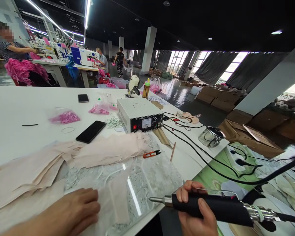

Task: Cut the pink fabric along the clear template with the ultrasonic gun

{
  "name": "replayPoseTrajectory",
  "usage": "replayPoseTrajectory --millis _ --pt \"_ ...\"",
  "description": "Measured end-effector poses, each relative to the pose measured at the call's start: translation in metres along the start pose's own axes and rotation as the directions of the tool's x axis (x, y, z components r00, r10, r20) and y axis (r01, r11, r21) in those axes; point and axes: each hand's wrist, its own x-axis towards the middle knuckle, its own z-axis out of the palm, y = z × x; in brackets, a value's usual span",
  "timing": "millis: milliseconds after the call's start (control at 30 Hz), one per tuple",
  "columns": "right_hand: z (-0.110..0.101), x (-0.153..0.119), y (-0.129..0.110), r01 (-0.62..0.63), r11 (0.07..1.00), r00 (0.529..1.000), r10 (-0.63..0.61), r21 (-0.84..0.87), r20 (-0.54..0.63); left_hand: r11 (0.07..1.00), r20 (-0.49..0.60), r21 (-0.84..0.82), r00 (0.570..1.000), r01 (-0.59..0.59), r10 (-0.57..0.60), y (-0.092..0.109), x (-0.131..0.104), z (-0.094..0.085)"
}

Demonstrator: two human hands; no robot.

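My right hand (196, 209) is wrapped round a thick black corded hand tool (208, 206). Its pointed metal tip faces left, raised above the near edge of a clear sheet (147, 183). My left hand (73, 209) lies palm down at the sheet's left part, over thin beige fabric; its fingertips are partly hidden. A narrow beige fabric strip (119, 200) lies just right of that hand. Overlapping beige fabric pieces (39, 164) spread across the left and behind the sheet. Beyond them stands a control box (146, 116) with a dial and black cables.
Orange thread snips (151, 154), a black phone (90, 131), bags of pink pieces (65, 117) and a lidded glass mug (211, 136) sit on the white table (27, 101). Cables run off its right edge past cardboard boxes (253, 137). Other people are at sewing machines (85, 57) behind.
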Motion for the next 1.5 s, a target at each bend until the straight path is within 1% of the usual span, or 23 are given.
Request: replayPoseTrajectory --millis 33,67,133,167,200,267,300,400,467,567,667,700,733,800,833,867,933,1033,1133,1233,1367,1500 --pt "0.001 0.0 0.001 0.004 1.0 1.0 -0.004 0.002 0.013 0.999 0.008 0.004 0.999 -0.034 0.034 -0.001 0.01 -0.002" --pt "0.003 0.0 0.002 0.005 1.0 1.0 -0.005 0.005 0.025 0.994 -0.036 0.048 0.994 -0.102 0.104 -0.002 0.019 -0.001" --pt "0.005 0.0 0.002 0.008 1.0 0.999 -0.008 0.009 0.041 0.974 -0.088 0.149 0.979 -0.17 0.184 -0.002 0.029 0.006" --pt "0.006 0.001 0.002 0.007 1.0 0.999 -0.007 0.011 0.045 0.962 -0.079 0.18 0.972 -0.205 0.222 -0.002 0.029 0.011" --pt "0.007 0.001 0.001 0.008 1.0 0.999 -0.008 0.013 0.046 0.951 -0.044 0.198 0.967 -0.236 0.25 -0.002 0.028 0.016" --pt "0.007 0.002 -0.001 0.019 1.0 0.999 -0.02 0.021 0.042 0.934 0.025 0.193 0.953 -0.301 0.302 -0.002 0.02 0.022" --pt "0.007 0.003 -0.001 0.031 0.999 0.999 -0.032 0.024 0.038 0.927 0.04 0.185 0.945 -0.326 0.324 -0.004 0.016 0.022" --pt "0.009 0.006 0.006 0.069 0.997 0.997 -0.069 0.018 0.028 0.917 -0.003 0.194 0.934 -0.35 0.357 -0.01 0.01 0.018" --pt "0.011 0.009 0.015 0.082 0.997 0.996 -0.082 0.007 0.025 0.919 -0.046 0.213 0.936 -0.332 0.349 -0.013 0.016 0.012" --pt "0.018 0.014 0.032 0.088 0.996 0.996 -0.088 -0.011 0.012 0.927 -0.103 0.197 0.934 -0.318 0.342 -0.014 0.036 0.006" --pt "0.026 0.019 0.046 0.08 0.997 0.997 -0.08 -0.022 0.01 0.937 -0.114 0.14 0.935 -0.32 0.336 -0.015 0.054 0.009" --pt "0.029 0.02 0.049 0.072 0.997 0.997 -0.072 -0.021 0.01 0.953 -0.122 0.085 0.946 -0.291 0.3 -0.016 0.059 0.013" --pt "0.031 0.021 0.052 0.064 0.998 0.998 -0.064 -0.02 0.009 0.973 -0.13 0.015 0.964 -0.232 0.232 -0.016 0.063 0.018" --pt "0.036 0.022 0.057 0.055 0.998 0.998 -0.055 -0.022 0.005 0.99 -0.131 -0.129 0.991 -0.052 0.035 -0.017 0.073 0.029" --pt "0.037 0.022 0.059 0.056 0.998 0.998 -0.056 -0.026 0.004 0.985 -0.117 -0.169 0.992 0.035 -0.055 -0.017 0.08 0.034" --pt "0.038 0.022 0.06 0.059 0.998 0.998 -0.059 -0.031 0.004 0.978 -0.102 -0.187 0.988 0.095 -0.116 -0.016 0.087 0.039" --pt "0.038 0.022 0.062 0.066 0.997 0.998 -0.066 -0.043 0.007 0.967 -0.064 -0.197 0.982 0.162 -0.178 -0.015 0.103 0.045" --pt "0.033 0.024 0.06 0.092 0.993 0.996 -0.091 -0.071 0.018 0.951 -0.017 -0.23 0.976 0.208 -0.218 -0.013 0.126 0.047" --pt "0.027 0.028 0.056 0.133 0.986 0.991 -0.131 -0.101 0.026 0.937 0.003 -0.285 0.978 0.203 -0.21 -0.014 0.136 0.045" --pt "0.022 0.031 0.053 0.145 0.984 0.989 -0.144 -0.105 0.017 0.933 -0.005 -0.326 0.987 0.151 -0.162 -0.018 0.136 0.044" --pt "0.02 0.032 0.052 0.14 0.984 0.99 -0.142 -0.113 -0.002 0.954 -0.096 -0.291 0.99 0.072 -0.104 -0.025 0.124 0.048" --pt "0.022 0.031 0.052 0.146 0.982 0.989 -0.146 -0.117 0.014 0.967 -0.158 -0.237 0.986 -0.092 0.055 -0.029 0.106 0.05"
